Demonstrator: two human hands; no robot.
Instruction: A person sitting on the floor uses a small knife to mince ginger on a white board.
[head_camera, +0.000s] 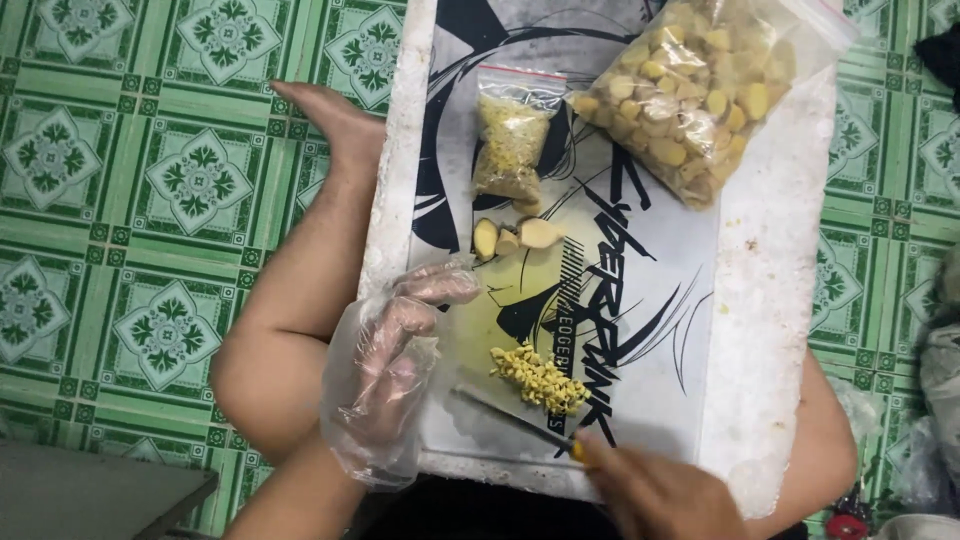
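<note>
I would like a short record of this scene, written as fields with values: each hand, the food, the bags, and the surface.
left hand: in a clear plastic glove, resting on the board's left edge, holding nothing
right hand: bare, grips a knife by its handle
chopped pile: small yellow bits, beside the blade
ginger pieces: three peeled chunks, uncut
small bag: zip bag of chopped bits
large bag: zip bag of peeled ginger chunks
white board: foam-like, with a printed sheet on it
floor: green patterned tiles
</note>
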